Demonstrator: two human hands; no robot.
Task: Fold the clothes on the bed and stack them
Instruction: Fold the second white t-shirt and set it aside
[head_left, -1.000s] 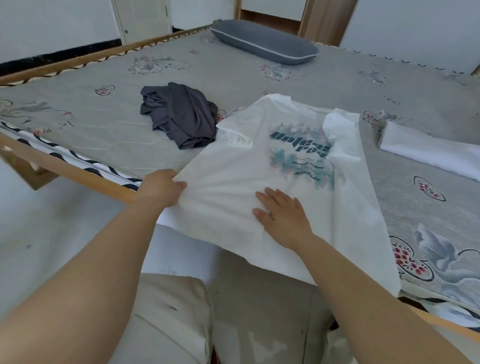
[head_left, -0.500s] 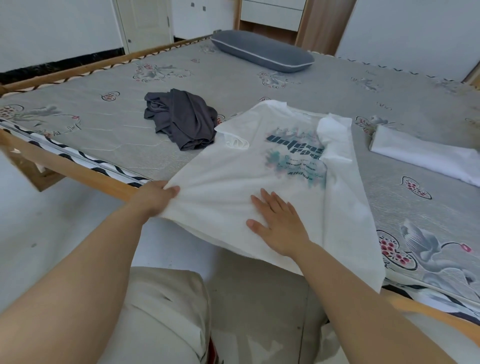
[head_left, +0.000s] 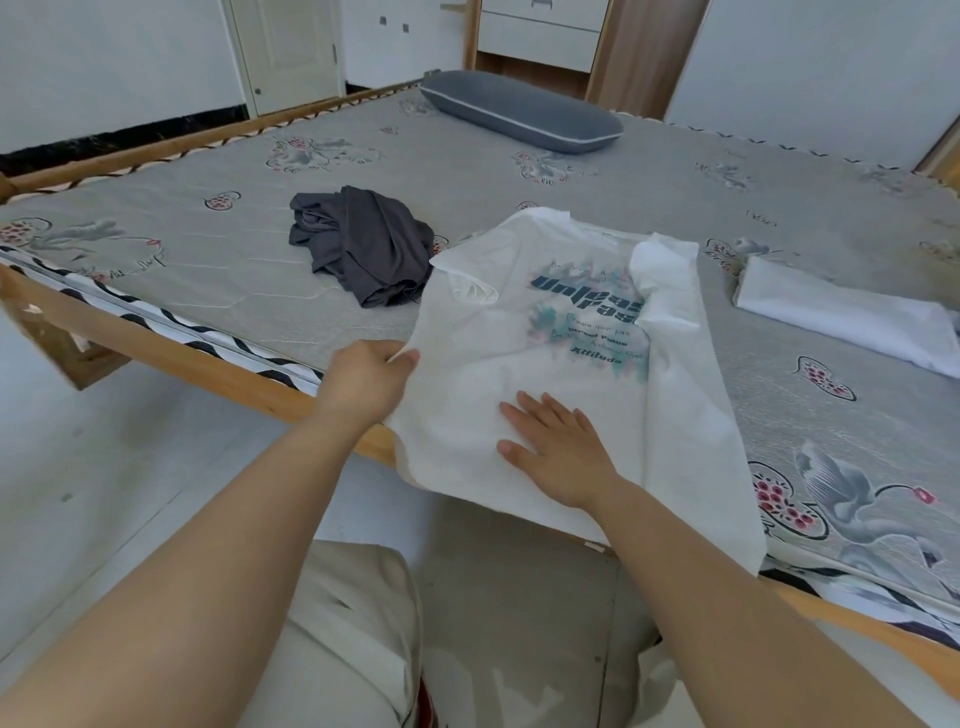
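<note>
Left hand (head_left: 366, 382) pinches, right hand (head_left: 558, 449) flattens one white T-shirt (head_left: 545, 384).

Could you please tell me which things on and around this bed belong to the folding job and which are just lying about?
Job: printed white T-shirt, dark grey garment, folded white garment, left hand, right hand.
Lying about: grey pillow, door, drawers.

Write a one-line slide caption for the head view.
Left hand grips the white printed T-shirt's edge while right hand presses it flat on the bed.
</note>
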